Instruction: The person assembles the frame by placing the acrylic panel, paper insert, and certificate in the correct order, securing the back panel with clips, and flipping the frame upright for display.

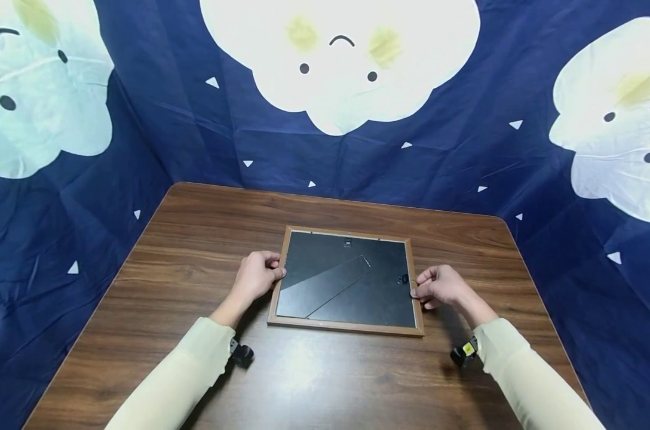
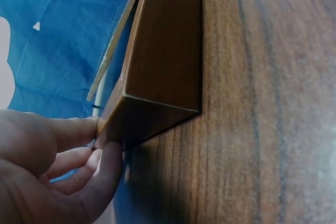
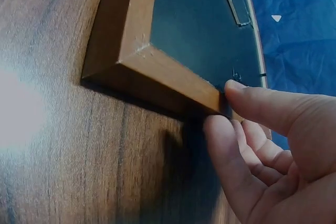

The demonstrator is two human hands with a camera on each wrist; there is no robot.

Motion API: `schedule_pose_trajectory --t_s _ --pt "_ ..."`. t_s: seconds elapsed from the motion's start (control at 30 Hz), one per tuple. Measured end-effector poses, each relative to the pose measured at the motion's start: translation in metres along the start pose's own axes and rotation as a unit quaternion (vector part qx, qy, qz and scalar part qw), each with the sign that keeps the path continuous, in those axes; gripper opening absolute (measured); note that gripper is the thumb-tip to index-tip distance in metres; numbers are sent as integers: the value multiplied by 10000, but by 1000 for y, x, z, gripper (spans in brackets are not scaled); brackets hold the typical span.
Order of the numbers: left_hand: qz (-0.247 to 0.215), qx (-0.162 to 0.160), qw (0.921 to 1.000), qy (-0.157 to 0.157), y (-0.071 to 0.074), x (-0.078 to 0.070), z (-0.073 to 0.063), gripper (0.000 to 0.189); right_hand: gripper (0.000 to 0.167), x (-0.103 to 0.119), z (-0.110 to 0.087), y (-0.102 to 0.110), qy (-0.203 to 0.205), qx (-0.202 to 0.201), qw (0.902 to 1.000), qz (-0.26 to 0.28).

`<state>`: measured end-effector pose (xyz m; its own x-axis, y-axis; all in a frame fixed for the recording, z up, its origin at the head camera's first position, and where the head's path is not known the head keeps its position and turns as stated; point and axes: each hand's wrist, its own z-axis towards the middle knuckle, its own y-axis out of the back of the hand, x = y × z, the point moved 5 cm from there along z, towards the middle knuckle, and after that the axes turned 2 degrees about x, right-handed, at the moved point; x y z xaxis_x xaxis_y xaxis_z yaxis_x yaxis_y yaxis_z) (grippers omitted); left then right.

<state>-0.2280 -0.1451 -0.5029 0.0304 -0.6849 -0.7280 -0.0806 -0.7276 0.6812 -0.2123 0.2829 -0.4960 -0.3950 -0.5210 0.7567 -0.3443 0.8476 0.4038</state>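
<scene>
From the head-worn camera: two bare hands hold a wood-edged picture frame (image 1: 349, 283) that lies back side up on a brown wooden table (image 1: 158, 286). The left hand (image 1: 256, 276) pinches the frame's left rail between its fingertips; the right hand (image 1: 440, 285) pinches the right rail the same way, slightly nearer the wearer. The dark back panel (image 1: 381, 301) spans the space between the two grips. On it, a slanted support leg (image 1: 327, 283) has its broad end just inside and nearer the wearer than the left grip. One small hanger (image 1: 403, 279) sits just inside the right grip; another fitting (image 1: 348, 242) is beyond both, at the middle of the far edge. Past that hangs a blue curtain (image 1: 346, 161) with white clouds. From the left wrist: the fingertips press against both faces of the rail's edge, a frame corner is just beside them, and the leg stands a little away from the back, above the grip. From the right wrist: one fingertip rests on the back edge, another against the outer side, with a corner near the grip and the tabletop below. The step in hand seems to be steadying or positioning the frame; moving it next would call for both pinches to work evenly, keeping clear of the loose leg.
</scene>
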Motion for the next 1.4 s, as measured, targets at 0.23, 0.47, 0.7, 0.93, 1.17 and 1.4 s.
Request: schedule_pose_trajectory --t_s 0.23,0.47,0.7,0.93,1.17,1.4 --pt "169 -10 9998 -91 0 -4 -1 38 39 -2 2 -5 -217 26 9997 -122" --pt "167 -35 9999 -24 3 -4 0 38 35 8 5 -7 -136 -94 9985 -525" --pt "118 45 9999 116 1 -3 0 38 32 6 -2 -8 43 -204 9980 -590" --pt "304 12 9995 -5 0 -6 0 39 31 -3 -10 -11 491 -317 9972 -471" --pt "683 78 9976 -128 0 -12 12 36 31 -8 -18 -19 670 -277 9968 -332" --pt "784 345 9961 -226 1 -13 34 33 28 -7 -29 -30 859 -315 9935 -672"
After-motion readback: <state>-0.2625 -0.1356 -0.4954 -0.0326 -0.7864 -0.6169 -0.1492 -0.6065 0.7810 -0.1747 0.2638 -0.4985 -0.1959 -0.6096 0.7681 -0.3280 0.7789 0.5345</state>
